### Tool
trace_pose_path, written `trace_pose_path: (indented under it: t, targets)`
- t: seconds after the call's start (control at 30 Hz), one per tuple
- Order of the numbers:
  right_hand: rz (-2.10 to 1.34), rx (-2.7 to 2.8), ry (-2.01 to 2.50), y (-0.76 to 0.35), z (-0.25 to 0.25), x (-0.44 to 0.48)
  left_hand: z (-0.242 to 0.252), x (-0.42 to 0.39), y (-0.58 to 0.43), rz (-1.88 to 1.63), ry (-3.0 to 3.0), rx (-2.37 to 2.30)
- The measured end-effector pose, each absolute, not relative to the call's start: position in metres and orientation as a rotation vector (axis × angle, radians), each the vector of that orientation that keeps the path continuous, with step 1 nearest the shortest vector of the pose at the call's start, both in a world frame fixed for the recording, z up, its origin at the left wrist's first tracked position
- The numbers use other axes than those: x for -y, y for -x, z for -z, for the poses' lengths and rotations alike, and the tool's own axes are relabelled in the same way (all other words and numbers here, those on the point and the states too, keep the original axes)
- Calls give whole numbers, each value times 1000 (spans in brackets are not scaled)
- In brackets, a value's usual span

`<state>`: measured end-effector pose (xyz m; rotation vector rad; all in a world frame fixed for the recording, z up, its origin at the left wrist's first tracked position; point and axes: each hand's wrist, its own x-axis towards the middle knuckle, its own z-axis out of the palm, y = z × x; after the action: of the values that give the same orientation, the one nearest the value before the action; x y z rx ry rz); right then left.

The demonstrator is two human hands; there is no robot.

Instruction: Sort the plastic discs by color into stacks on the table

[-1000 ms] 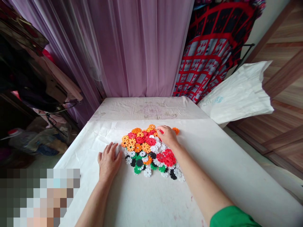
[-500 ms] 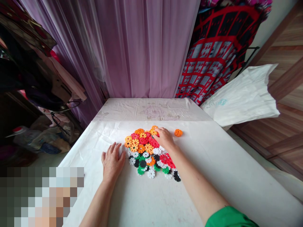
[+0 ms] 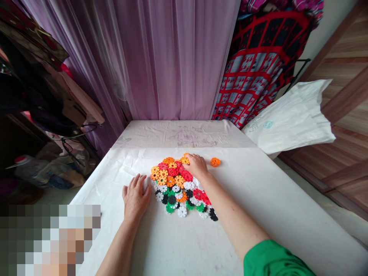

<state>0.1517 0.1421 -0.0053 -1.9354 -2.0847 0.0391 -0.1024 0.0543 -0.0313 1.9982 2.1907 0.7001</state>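
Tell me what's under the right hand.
Orange discs show at the edge of the right hand, with red discs and white discs nearer its wrist. Anything directly beneath is covered, so whether it grips a disc cannot be told.

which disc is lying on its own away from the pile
The orange disc just right of the right hand; the others lie bunched in the pile.

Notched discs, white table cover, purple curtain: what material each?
Notched discs: probably plastic, matte to satin; flat solid colours, regular slots.
White table cover: perhaps plastic sheeting or coated cloth, smooth, faint sheen; creases at left.
Purple curtain: fabric, soft sheen; hangs in vertical folds, fibre unclear.
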Motion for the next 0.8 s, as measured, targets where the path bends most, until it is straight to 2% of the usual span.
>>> trace_pose_path:
  t: [0.17,0.4,0.8]
  targets:
    - [-49,1922,1911,-167,7,-138,31,-54,103,-684,-1990,-2186]
    - [-51,1379,1958,-259,20,-121,30,-54,102,-686,-1992,-2194]
    - [-23,1403,2095,-270,24,-116,31,-55,104,-646,-2023,-2193]
